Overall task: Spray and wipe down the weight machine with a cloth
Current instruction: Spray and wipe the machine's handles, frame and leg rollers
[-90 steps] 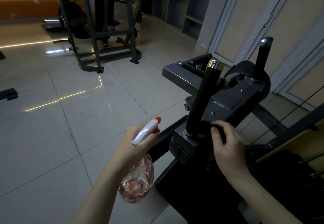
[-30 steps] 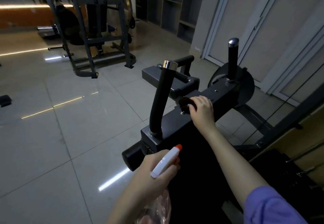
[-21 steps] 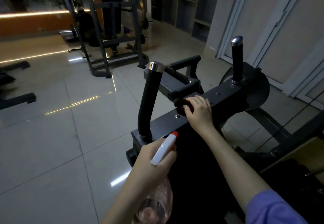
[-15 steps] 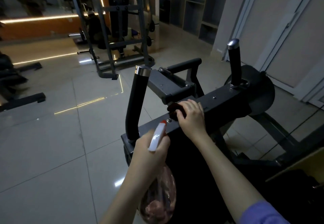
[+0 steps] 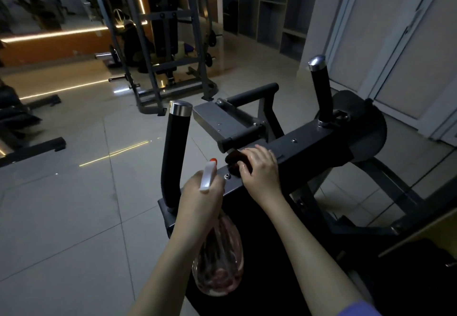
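The weight machine's dark crossbar point(image 5: 309, 142) runs diagonally across the middle, with two upright black handles capped in chrome, the near one point(image 5: 173, 152) on the left and the far one point(image 5: 321, 88) on the right. My right hand point(image 5: 259, 170) presses a small dark cloth point(image 5: 233, 158) onto the crossbar near its middle. My left hand point(image 5: 200, 202) holds a clear pinkish spray bottle point(image 5: 220, 261) by the neck, its white nozzle with an orange tip point(image 5: 209, 173) pointing up toward the crossbar, just left of the cloth.
A grey plate with a horizontal grip bar point(image 5: 222, 120) sits just behind the crossbar. A round black disc point(image 5: 361, 128) is at the right end. Another rack machine point(image 5: 168, 51) stands farther back on the tiled floor point(image 5: 74, 192). Grey shelves point(image 5: 272, 6) line the back wall.
My right hand has slid the cloth a little along the crossbar toward me. My left hand has brought the spray bottle up closer to the bar, beside the cloth.
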### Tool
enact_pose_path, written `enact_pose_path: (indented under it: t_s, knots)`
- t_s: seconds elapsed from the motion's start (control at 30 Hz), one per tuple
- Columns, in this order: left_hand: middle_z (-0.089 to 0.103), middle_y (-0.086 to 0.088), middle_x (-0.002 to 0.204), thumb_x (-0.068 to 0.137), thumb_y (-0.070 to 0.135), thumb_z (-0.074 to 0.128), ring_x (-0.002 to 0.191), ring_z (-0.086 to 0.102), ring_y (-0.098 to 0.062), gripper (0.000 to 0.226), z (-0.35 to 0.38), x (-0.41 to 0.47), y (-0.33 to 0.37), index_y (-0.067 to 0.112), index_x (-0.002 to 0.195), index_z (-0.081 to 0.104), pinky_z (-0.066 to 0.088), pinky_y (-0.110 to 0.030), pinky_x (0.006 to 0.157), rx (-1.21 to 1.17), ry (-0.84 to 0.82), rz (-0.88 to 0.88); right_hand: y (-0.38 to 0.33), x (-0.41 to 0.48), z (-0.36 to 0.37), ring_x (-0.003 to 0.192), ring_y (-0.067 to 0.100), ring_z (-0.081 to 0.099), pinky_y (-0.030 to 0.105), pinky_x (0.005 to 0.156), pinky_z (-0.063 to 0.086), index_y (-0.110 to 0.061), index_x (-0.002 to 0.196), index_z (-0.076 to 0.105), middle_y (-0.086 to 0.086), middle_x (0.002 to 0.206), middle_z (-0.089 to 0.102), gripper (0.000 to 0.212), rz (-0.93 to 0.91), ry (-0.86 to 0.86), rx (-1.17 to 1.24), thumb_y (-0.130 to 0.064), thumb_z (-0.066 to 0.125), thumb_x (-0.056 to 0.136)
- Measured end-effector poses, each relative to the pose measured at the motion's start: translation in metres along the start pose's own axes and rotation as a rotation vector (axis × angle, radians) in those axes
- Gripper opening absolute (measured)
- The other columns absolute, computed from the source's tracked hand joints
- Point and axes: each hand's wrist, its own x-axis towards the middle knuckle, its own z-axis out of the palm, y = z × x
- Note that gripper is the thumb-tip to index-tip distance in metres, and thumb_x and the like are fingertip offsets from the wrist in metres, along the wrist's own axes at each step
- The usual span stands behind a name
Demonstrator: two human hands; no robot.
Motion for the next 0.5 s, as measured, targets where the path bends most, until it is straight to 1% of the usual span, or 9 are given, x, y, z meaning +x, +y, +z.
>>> enact_pose_path:
  t_s: [0.13, 0.17, 0.23, 0.27, 0.3, 0.33, 0.4, 0.47, 0.5]
  knots:
    - [0.052, -0.014, 0.069, 0.093, 0.03, 0.047, 0.065, 0.052, -0.028, 0.024, 0.0, 0.005, 0.004, 0.031, 0.073, 0.06, 0.038, -0.039, 0.062, -0.036, -0.041, -0.011, 0.002, -0.001, 0.0, 0.122, 0.03, 0.051, 0.043, 0.108, 0.025, -0.007, 0.11, 0.066, 0.009, 0.116, 0.065, 0.04, 0.032, -0.045, -0.01, -0.029, 0.046, 0.084]
    - [0.051, -0.013, 0.068, 0.094, 0.032, 0.048, 0.065, 0.053, -0.027, 0.023, -0.002, 0.008, 0.004, 0.03, 0.075, 0.062, 0.039, -0.038, 0.062, -0.061, -0.051, -0.018, 0.001, -0.001, 0.001, 0.118, 0.031, 0.054, 0.043, 0.106, 0.029, -0.007, 0.108, 0.067, 0.009, 0.113, 0.066, 0.039, 0.028, -0.032, -0.005, -0.029, 0.046, 0.083]
    - [0.052, -0.012, 0.068, 0.095, 0.034, 0.049, 0.067, 0.054, -0.027, 0.027, -0.006, 0.011, 0.004, 0.015, 0.081, 0.061, 0.042, -0.036, 0.063, -0.111, -0.07, -0.035, 0.001, -0.001, 0.003, 0.106, 0.031, 0.059, 0.04, 0.096, 0.04, -0.006, 0.103, 0.067, 0.009, 0.104, 0.067, 0.039, 0.015, 0.0, 0.012, -0.03, 0.044, 0.084]
    - [0.055, -0.011, 0.068, 0.096, 0.036, 0.049, 0.068, 0.057, -0.027, 0.03, -0.007, 0.013, 0.002, 0.014, 0.079, 0.06, 0.044, -0.036, 0.064, -0.109, -0.085, -0.038, -0.001, 0.0, 0.001, 0.103, 0.031, 0.059, 0.037, 0.092, 0.041, -0.005, 0.103, 0.067, 0.01, 0.103, 0.067, 0.035, 0.034, 0.013, 0.038, -0.028, 0.046, 0.086]
    - [0.06, -0.009, 0.069, 0.095, 0.038, 0.049, 0.07, 0.06, -0.027, 0.028, -0.009, 0.014, 0.0, 0.02, 0.077, 0.061, 0.048, -0.037, 0.067, -0.083, -0.096, -0.026, -0.003, 0.003, -0.002, 0.104, 0.031, 0.057, 0.033, 0.091, 0.039, -0.004, 0.105, 0.066, 0.011, 0.104, 0.066, 0.03, 0.082, 0.039, 0.092, -0.024, 0.05, 0.089]
    - [0.064, -0.007, 0.074, 0.094, 0.039, 0.05, 0.074, 0.063, -0.025, 0.021, -0.01, 0.016, -0.003, 0.031, 0.078, 0.061, 0.051, -0.038, 0.071, -0.056, -0.105, 0.002, -0.004, 0.009, -0.006, 0.107, 0.031, 0.055, 0.027, 0.09, 0.036, -0.003, 0.109, 0.065, 0.013, 0.108, 0.064, 0.027, 0.156, 0.079, 0.174, -0.019, 0.052, 0.092]
    - [0.069, -0.002, 0.092, 0.09, 0.041, 0.051, 0.085, 0.065, -0.018, 0.013, -0.014, 0.016, -0.007, 0.043, 0.097, 0.062, 0.052, -0.039, 0.082, -0.033, -0.126, 0.032, -0.011, 0.027, -0.014, 0.113, 0.03, 0.051, 0.02, 0.089, 0.032, -0.002, 0.117, 0.06, 0.014, 0.115, 0.059, 0.027, 0.287, 0.213, 0.326, -0.014, 0.052, 0.095]
    - [0.067, -0.006, 0.113, 0.088, 0.038, 0.053, 0.101, 0.064, -0.021, 0.03, -0.013, 0.015, -0.009, 0.033, 0.117, 0.062, 0.05, -0.041, 0.091, -0.037, -0.141, 0.01, -0.02, 0.045, -0.018, 0.121, 0.027, 0.046, 0.017, 0.092, 0.029, -0.005, 0.127, 0.054, 0.013, 0.124, 0.054, 0.032, 0.236, 0.266, 0.354, -0.014, 0.048, 0.096]
    - [0.066, -0.009, 0.117, 0.088, 0.036, 0.053, 0.106, 0.062, -0.024, 0.033, -0.012, 0.016, -0.009, 0.029, 0.118, 0.061, 0.049, -0.042, 0.093, -0.035, -0.143, 0.008, -0.025, 0.053, -0.014, 0.126, 0.026, 0.041, 0.017, 0.097, 0.027, -0.009, 0.133, 0.049, 0.012, 0.131, 0.049, 0.037, 0.177, 0.177, 0.347, -0.017, 0.046, 0.097]
